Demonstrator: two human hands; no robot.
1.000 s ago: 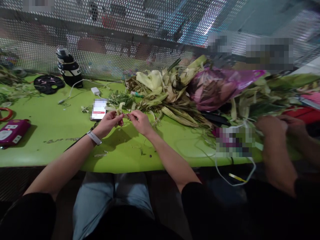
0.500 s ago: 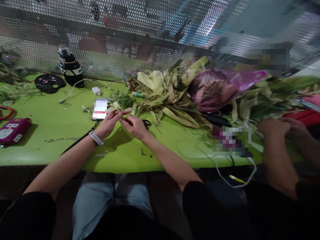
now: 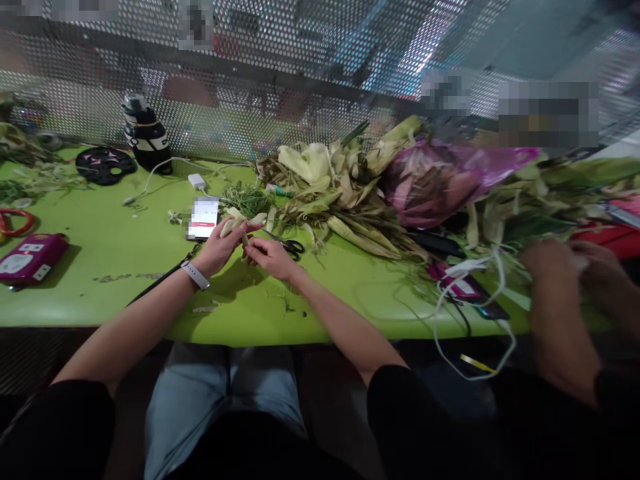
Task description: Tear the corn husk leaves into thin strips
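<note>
My left hand (image 3: 220, 245) and my right hand (image 3: 269, 256) meet over the green table (image 3: 100, 267), both pinched on a pale strip of corn husk (image 3: 240, 221) that sticks up between them. A white watch band circles my left wrist. Black-handled scissors (image 3: 290, 247) lie just right of my right hand. A phone (image 3: 203, 217) with a lit screen lies just beyond my left hand. Behind the hands spreads a heap of corn husks and leaves (image 3: 330, 187).
A pink plastic bag (image 3: 440, 180) sits in the heap. Another person's hands (image 3: 565, 267) work at the right, near a phone and white cable (image 3: 470, 293). A black bottle (image 3: 145, 133), charger (image 3: 197, 181), black disc (image 3: 105, 165) and magenta case (image 3: 30, 257) lie left.
My hands have drawn closer together and slightly lower on the husk strip. The scissors show beside my right hand. The view shifted a little right.
</note>
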